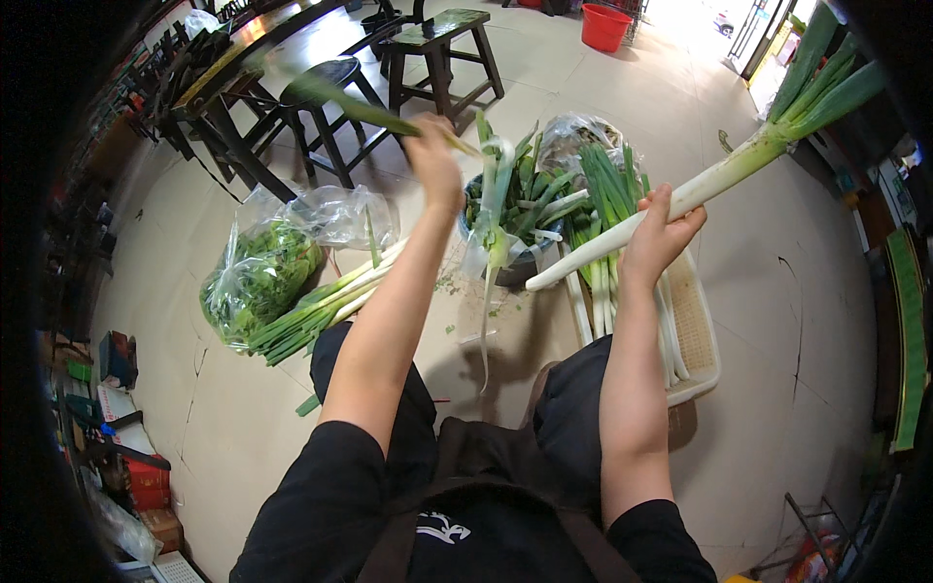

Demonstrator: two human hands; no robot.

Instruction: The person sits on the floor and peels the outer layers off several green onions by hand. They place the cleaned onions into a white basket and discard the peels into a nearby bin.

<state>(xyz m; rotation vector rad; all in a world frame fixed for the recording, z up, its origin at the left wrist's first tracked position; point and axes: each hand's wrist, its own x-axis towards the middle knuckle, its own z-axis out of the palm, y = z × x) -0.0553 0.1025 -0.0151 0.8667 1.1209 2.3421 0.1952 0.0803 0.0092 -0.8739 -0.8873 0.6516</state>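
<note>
My right hand (663,237) holds a long leek (700,189) by its white shaft, the green leaves pointing to the upper right. My left hand (435,157), blurred, is closed on a stripped green leek leaf (357,109). Between my hands stands a bin (521,271) filled with leek trimmings (536,189), a pale peeled strip hanging over its rim. On the right a cream plastic basket (703,350) holds several leeks (601,291) with white shafts. More leeks (328,299) lie on the floor at the left, beneath my left forearm.
Beside the left leeks sits a clear plastic bag of leafy greens (262,270). Another clear bag (583,138) stands behind the bin. Dark wooden stools (437,33) and a table (219,73) are at the upper left, a red bucket (605,28) near the doorway. Bits of leaf litter the tiled floor.
</note>
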